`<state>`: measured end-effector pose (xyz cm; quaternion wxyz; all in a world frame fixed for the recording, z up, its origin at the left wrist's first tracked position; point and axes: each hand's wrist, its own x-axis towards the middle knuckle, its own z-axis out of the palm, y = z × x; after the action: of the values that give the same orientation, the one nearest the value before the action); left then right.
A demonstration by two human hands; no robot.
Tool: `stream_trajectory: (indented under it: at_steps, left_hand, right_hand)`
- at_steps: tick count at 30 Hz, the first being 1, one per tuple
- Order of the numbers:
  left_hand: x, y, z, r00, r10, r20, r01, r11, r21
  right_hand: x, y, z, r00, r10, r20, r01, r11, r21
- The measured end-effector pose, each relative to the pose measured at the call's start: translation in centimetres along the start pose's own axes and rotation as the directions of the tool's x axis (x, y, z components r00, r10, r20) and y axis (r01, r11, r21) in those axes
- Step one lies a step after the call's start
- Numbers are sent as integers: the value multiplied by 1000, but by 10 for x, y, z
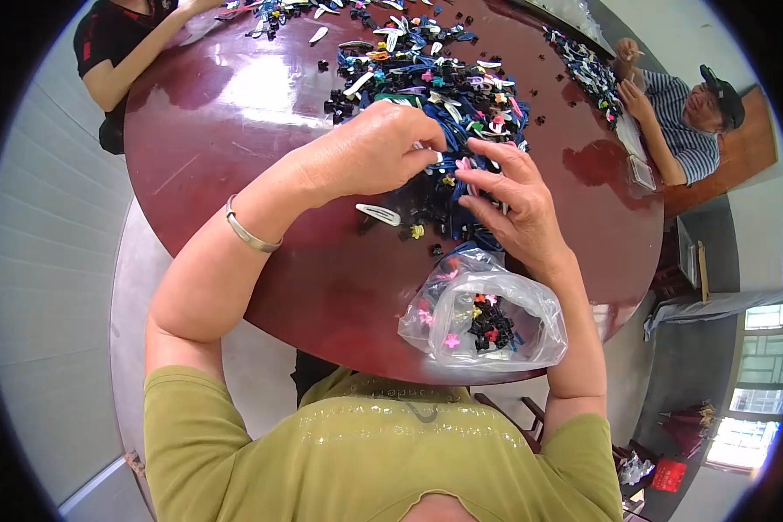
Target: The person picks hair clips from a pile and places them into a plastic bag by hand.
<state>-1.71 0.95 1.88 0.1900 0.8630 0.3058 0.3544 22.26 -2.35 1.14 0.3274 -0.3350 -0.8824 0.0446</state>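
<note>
My left hand [383,150], with a metal bracelet [249,230] on its wrist, reaches over the near end of a heap of hair clips [435,87]. Its thumb and forefinger are closed in a pinch; a small white bit shows at the thumb tip, too small to name. Facing it, my right hand [515,193] has its fingers curved and apart. By those fingertips is a pink flower clip [464,164], not visibly gripped. A white snap clip [378,214] and a yellow flower clip [418,231] lie just nearer to me.
An opened clear plastic bag [548,344] with black and coloured clips stands at the near edge of the round dark-red table [322,296]. A person in a striped shirt [683,130] sits at the right by another clip pile [587,74]. Another person's arm [139,65] is at the upper left.
</note>
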Motion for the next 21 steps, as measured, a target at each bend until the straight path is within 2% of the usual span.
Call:
stream_trajectory:
  at_steps: [2, 8, 11, 14, 17, 21]
  left_hand:
    - [2, -4, 5, 992, 104, -76, -106, 994, -27]
    - [1, -7, -4, 981, 138, -134, -126, 987, 97]
    - [-2, -5, -8, 999, 39, -39, -28, 971, 239]
    - [-3, -3, -13, 1000, -5, 18, 0, 950, 311]
    - [-3, 0, -15, 998, -32, 59, 11, 948, 318]
    - [-6, 0, -8, 996, 12, 91, -33, 970, 240]
  right_hand:
    - [3, -9, 0, 999, -25, 21, 24, 998, 62]
    - [2, -18, 1, 989, -44, 140, 26, 992, 127]
    - [2, -17, -1, 985, -25, 172, 11, 997, 81]
    - [0, -13, 0, 989, -1, 149, -7, 999, 50]
    - [1, -14, 3, 992, 11, 126, -20, 997, 69]
    - [2, -18, 5, 990, -2, 140, -11, 996, 92]
